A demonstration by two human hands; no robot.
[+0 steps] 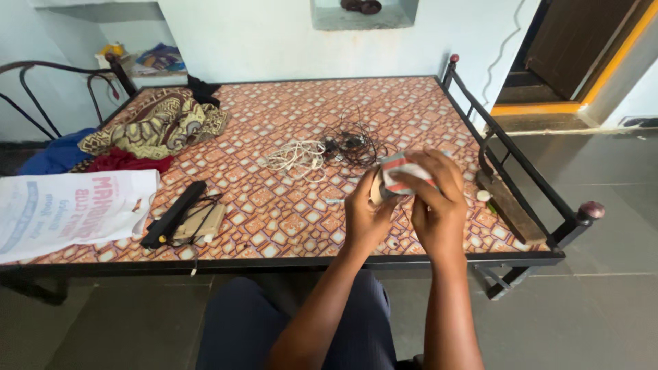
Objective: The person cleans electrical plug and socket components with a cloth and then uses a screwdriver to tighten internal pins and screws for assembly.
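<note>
Both hands meet over the bed's (288, 212) near edge: the left hand (365, 218) cups a small striped box (401, 172) from below, the right hand (439, 202) pinches it from above, its long axis running left-right, cables (322, 151) lying beyond.

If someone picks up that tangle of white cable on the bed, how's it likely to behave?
The white cable tangle would probably sag and trail loose loops, since it lies in slack coils. It looks thin, so likely light. It touches the black cable tangle, so it may snag and drag that along.
</note>
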